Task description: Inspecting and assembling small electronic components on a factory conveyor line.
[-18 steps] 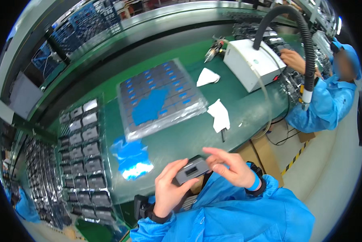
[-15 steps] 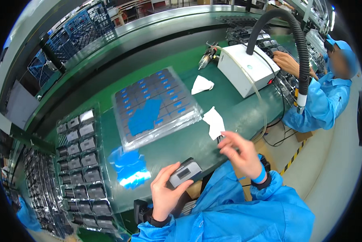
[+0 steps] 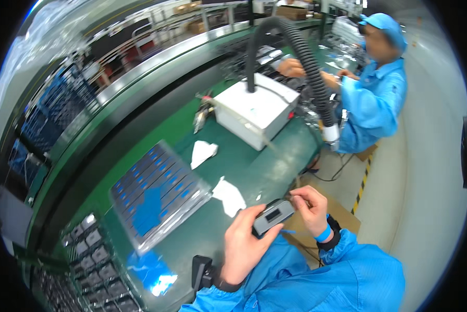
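My left hand [image 3: 246, 244] grips a small grey rectangular device [image 3: 264, 224] with a dark window on its upper face, fingers along one long side and thumb along the other. My right hand [image 3: 311, 210] is at the device's right end, thumb and forefinger drawn together in a pinch. Whatever lies between those fingertips is too small to make out. Just beyond the device a crumpled white cloth [image 3: 229, 196] lies on the green bench mat [image 3: 212, 229].
A plastic-wrapped tray of dark pieces with blue tabs [image 3: 158, 195] stands left, near blue film [image 3: 151, 273] and a clear tray of grey parts [image 3: 99, 255]. Another white cloth [image 3: 203, 153] lies near a white box [image 3: 254, 112] with a black hose [image 3: 316, 78]. A co-worker [image 3: 374, 99] sits at right.
My view has swung to the right. The right hand has come from beside the white cloth to the device's end and pinched. The left hand still holds the device.
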Demonstrator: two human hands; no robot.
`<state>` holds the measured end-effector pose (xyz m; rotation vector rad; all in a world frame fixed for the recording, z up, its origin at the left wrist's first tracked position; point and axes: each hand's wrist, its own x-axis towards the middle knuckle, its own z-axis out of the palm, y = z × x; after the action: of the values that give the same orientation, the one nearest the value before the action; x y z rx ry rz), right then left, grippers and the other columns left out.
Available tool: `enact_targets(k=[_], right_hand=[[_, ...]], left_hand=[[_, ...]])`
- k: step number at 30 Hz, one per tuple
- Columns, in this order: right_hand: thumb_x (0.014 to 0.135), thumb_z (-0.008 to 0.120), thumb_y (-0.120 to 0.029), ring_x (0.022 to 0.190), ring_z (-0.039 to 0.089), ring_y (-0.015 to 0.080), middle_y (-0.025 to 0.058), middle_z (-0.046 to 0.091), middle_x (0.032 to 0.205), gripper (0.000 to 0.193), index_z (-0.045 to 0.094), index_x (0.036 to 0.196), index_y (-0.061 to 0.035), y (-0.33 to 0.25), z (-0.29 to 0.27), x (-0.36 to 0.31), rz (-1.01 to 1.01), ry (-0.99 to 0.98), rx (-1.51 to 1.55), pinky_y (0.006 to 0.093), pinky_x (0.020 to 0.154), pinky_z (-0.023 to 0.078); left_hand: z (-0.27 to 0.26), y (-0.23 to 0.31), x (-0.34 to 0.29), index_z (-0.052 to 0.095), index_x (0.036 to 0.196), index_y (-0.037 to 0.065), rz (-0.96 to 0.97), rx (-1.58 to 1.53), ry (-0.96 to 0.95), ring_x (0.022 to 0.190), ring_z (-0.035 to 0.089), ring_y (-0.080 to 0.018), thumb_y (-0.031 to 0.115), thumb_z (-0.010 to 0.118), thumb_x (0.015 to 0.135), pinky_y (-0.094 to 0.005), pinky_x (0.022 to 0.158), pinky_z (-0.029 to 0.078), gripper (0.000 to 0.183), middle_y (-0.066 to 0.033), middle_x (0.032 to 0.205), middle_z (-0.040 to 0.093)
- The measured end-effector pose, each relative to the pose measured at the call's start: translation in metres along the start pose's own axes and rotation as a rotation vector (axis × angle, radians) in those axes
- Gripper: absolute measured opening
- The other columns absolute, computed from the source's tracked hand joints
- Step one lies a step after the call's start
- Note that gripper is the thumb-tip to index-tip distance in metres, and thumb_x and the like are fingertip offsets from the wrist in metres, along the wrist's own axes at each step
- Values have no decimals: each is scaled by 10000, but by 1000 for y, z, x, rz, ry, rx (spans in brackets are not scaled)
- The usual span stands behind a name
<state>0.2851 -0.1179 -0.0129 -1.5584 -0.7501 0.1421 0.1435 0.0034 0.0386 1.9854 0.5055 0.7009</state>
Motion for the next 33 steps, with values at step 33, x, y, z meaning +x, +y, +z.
enact_targets(k=[33], right_hand=[[894,547,-25,735,523,103,58,567,896,115,585,1001,-5,1,-17,-35,103,29,88,223,638,427]], left_hand=[[10,6,10,613,1099,10,125,-125,23,974,645,-252,164,812,691,-334,838,511,479,-135,1054,645]])
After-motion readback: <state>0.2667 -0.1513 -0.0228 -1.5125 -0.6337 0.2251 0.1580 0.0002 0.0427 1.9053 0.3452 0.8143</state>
